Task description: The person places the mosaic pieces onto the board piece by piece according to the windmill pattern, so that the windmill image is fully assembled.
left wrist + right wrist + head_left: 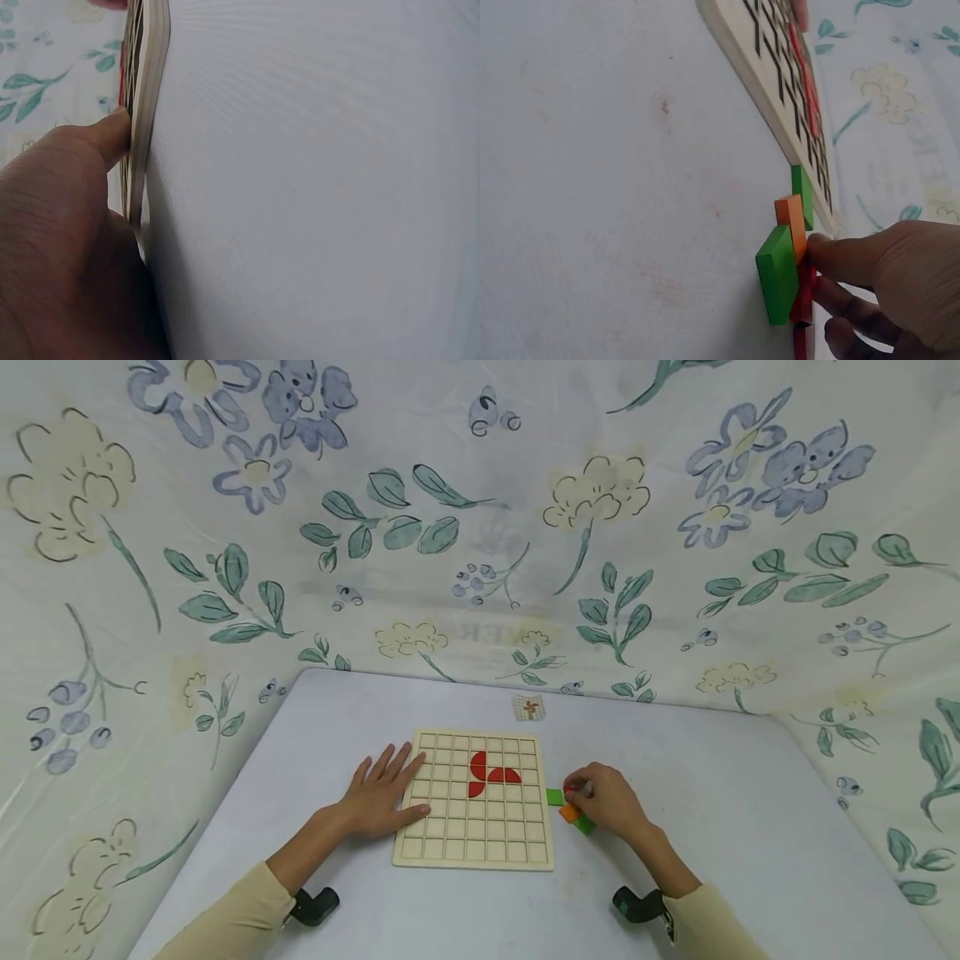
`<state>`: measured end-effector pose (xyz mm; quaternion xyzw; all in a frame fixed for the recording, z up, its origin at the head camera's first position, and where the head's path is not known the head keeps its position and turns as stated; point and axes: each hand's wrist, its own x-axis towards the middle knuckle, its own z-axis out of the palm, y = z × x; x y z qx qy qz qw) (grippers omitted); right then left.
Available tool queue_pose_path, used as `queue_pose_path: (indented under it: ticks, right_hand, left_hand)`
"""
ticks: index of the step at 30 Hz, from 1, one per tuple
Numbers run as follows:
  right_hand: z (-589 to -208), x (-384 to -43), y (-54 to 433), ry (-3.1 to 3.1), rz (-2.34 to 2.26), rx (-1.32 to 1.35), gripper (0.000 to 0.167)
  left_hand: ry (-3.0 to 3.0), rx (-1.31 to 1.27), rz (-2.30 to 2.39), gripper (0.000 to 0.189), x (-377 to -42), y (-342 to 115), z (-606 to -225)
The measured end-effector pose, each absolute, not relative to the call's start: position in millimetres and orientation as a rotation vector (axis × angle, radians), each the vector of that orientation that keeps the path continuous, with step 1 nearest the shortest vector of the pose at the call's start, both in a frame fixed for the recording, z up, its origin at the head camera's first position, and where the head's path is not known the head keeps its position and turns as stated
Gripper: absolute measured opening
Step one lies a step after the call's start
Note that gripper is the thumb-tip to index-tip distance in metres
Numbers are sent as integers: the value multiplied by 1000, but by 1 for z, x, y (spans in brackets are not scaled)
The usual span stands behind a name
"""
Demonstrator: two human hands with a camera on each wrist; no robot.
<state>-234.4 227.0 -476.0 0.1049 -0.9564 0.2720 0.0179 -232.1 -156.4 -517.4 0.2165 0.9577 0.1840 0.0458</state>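
My left hand point(375, 802) lies with spread fingers on the left edge of a wooden grid board point(476, 853). In the left wrist view, the thumb touches the board's rim point(154, 82). Red rounded pieces point(478, 766) sit in cells near the board's upper middle. Right of the board, my right hand point(611, 802) has its thumb and curled fingers at a red block point(804, 289), apparently pinching it; the fingers partly hide it. Close by are an orange block point(791, 221), a tilted green block point(778, 277) and another green block point(802, 196) beside the board's edge.
A small card point(529, 707) with a grid and red pattern lies behind the board on the white table point(337, 710). A floral cloth point(510, 527) hangs behind and at the sides. Another dark red piece point(802, 341) lies near the right fingers.
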Motion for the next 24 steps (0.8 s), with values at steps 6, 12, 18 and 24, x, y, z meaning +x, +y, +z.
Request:
queue_pose_path:
  ticks: [6,12,18,24]
  right_hand:
    - [-477,-237,229,-2975,911,322,16]
    - [-478,-235,229,-2988,896,334,14]
    - [-477,-229,233,-2992,716,319,18]
    - [-476,-227,233,-2989,787,352,9]
  left_hand:
    - [2909,663,561,89,-228,-155,-507]
    - [2890,668,525,89,-226,-153,-500]
    - [2889,659,519,89,-226,-152,-501]
    - [2900,659,508,89,-226,-153,-503]
